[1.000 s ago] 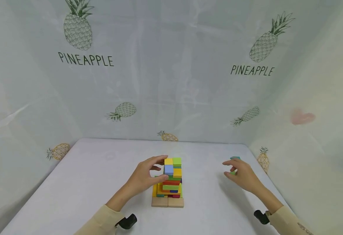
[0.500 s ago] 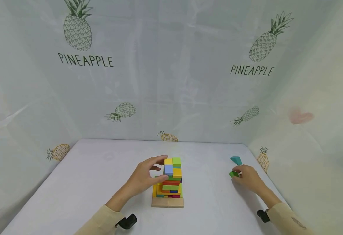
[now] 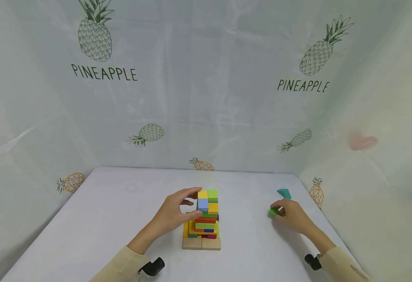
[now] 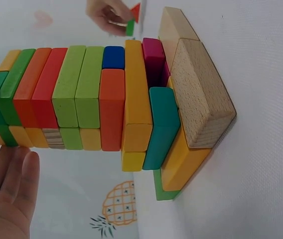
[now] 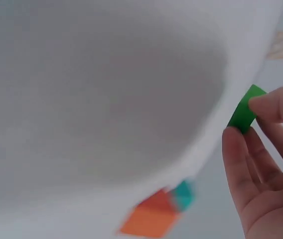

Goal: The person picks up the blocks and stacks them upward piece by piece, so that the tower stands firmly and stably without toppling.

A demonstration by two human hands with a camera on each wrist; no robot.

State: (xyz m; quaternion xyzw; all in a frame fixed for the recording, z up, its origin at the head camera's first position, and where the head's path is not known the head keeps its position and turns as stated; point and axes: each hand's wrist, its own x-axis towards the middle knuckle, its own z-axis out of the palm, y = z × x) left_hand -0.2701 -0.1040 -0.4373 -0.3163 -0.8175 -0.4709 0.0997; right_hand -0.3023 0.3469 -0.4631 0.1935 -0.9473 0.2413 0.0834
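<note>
A tower of stacked coloured wooden blocks stands on two plain wooden blocks in the middle of the table. My left hand holds the top of the tower from the left, thumb by the blue block and fingers reaching behind. In the left wrist view its fingers touch the tower's upper end. Over the right part of the table, my right hand pinches a small green block between thumb and fingers. Behind that hand lies a teal wedge-shaped block.
Blurred in the right wrist view are an orange-red block and a teal piece, close together. The white table has a pineapple-print curtain behind it and at both sides.
My right hand came down onto the green block, took hold of it and has moved slightly left with it. The left hand has stayed at the tower.
</note>
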